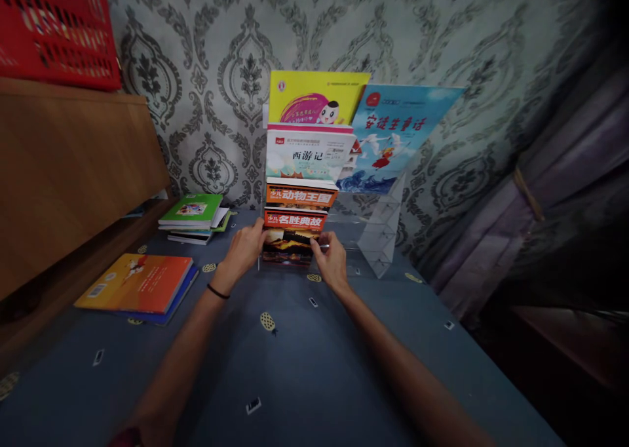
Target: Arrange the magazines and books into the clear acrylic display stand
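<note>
At the hub of our clock face, head view: one clear display rack (382, 237), standing on a blue patterned counter (344, 368). Stocked, back to front: one yellow book (295, 96) at twelve o'clock; one blue-covered book (407, 149) at two, leaning aslant; one white book (299, 149) before the yellow; one orange-headed book (301, 196) lower; one red-headed front book (287, 245) in the lowest place, toward six.

Hands, two, bare: left hand (246, 245) at eight o'clock, right hand (331, 261) at five, both grasping the front book by its side edges; some fingertips are hidden from us.

Unracked, lying flat: at nine, one small stack topped by a green book (194, 210); at eight, one orange book (140, 282) over a blue volume (179, 296). At ten, one red basket (105, 57) on a brown cabinet (73, 152).

Progress, in our judgement: well advanced. Several tiers are filled; the front book seems at the point of seating or straightening; the two flat piles remain unracked.
</note>
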Tool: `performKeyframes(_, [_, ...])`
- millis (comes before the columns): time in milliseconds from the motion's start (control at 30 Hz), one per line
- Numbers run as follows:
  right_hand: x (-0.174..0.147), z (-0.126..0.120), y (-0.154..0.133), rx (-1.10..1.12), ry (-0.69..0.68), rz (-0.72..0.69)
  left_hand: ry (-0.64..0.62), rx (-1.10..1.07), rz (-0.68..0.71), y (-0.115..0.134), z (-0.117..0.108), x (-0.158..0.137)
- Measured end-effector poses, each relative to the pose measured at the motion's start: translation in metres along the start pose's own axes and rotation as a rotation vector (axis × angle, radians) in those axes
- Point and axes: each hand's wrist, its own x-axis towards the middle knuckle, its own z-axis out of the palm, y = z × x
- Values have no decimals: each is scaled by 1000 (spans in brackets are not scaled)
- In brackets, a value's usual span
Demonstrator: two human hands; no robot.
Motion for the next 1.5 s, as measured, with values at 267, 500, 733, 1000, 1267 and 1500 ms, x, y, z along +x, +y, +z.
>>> performKeyframes(267, [0,2,3,4,13,0,-67,58,-36,4,-4,2])
performKeyframes(500, [2,0,-2,-3,12,11,-92,82,-42,5,-6,1])
performKeyframes(733, [2,-1,-4,-1,7,24,-96,86,-44,5,-6,2])
performKeyframes(1000, [0,-2,-6,-34,12,27,-118,95,-22,3,-7,1])
performKeyframes(1267, [-3,2,-3,-41,31,61,-140,72,21,-4,-9,0])
performKeyframes(1500, [-5,2,-4,-28,19,69,-165,81,46,-5,-12,0])
